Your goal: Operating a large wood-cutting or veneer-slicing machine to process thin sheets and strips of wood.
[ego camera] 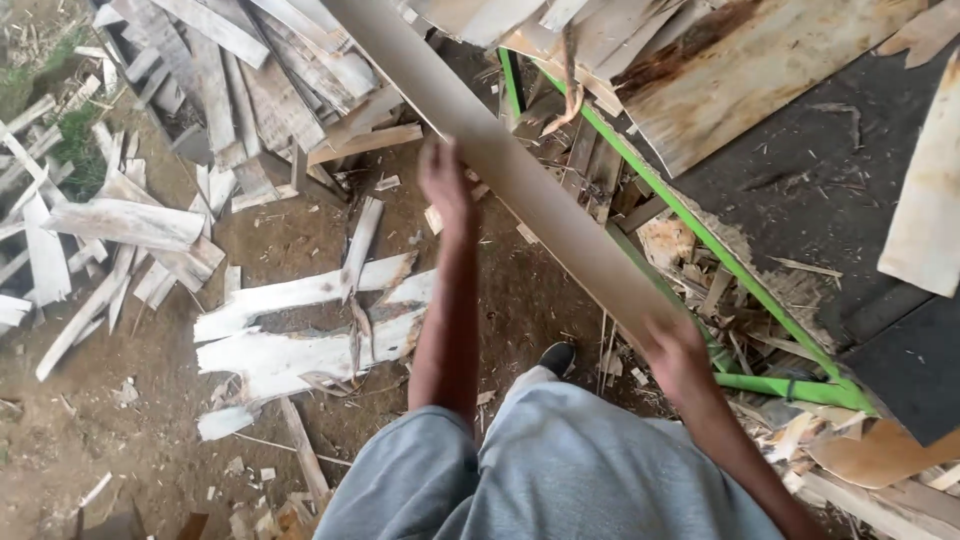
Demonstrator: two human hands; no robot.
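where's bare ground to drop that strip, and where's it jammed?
Bare dirt lower left, below the split white boards; a smaller patch above them. Crowded: scrap pile upper left and offcuts along the green frame. Both hands hold the long strip.

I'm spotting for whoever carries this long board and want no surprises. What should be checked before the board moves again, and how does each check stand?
1. Right hand grips the long board at its near end: ok.
2. Left hand on the board's edge further up: touching, grip cannot tell.
3. Board's far end: out of view, cannot tell.
4. Footing: split planks and scraps lie on the dirt by the shoe: not ok.
5. Green frame close beside the board: not ok.
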